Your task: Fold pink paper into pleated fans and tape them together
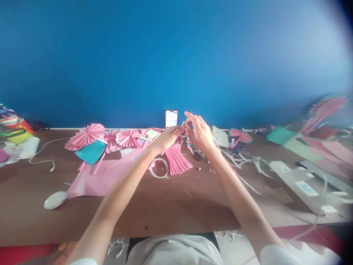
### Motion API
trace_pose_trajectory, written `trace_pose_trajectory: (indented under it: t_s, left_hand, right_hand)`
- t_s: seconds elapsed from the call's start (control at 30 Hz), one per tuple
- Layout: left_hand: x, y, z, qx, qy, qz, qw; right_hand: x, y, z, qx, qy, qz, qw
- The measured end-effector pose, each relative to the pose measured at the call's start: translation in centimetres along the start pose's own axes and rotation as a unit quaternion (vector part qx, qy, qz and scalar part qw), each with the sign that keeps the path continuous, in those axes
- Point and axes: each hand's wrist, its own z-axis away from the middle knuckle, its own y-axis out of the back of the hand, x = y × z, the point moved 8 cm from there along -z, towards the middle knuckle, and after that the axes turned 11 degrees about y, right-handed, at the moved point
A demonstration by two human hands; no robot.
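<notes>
My left hand (168, 137) and my right hand (199, 133) meet above the far middle of the brown table (171, 206). Both pinch something small and pale between their fingertips; I cannot make out what it is. A pleated pink paper fan (178, 159) hangs or lies just below the hands, and its top reaches up to my left fingers. A roll of clear tape (159, 168) lies beside the fan on its left. A phone (171, 118) stands against the blue wall right behind the hands.
Round pink paper rosettes (88, 135) and a teal paper piece (91, 152) lie at the left, over a pink sheet (96, 180). A white mouse (55, 200) sits front left. Paper scraps (242, 158), white strips (300, 184) and pink papers cover the right side.
</notes>
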Motion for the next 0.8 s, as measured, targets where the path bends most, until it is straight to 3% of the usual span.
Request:
trace_pose_trajectory:
  t_s: [0.43, 0.57, 0.8]
  left_hand:
    - [-0.2, -1.1, -0.6, 0.003, -0.009, 0.177, 0.984]
    - [-0.1, -0.8, -0.6, 0.021, -0.028, 0.181, 0.983]
    - [0.0, -1.3, -0.5, -0.01, -0.023, 0.135, 0.991]
  right_hand:
    - [0.2, -0.5, 0.7, 0.052, -0.014, 0.021, 0.998]
    - [-0.1, -0.5, 0.7, 0.068, 0.005, 0.027, 0.997]
    - [0.0, 0.1, 0.7, 0.089, 0.006, 0.023, 0.996]
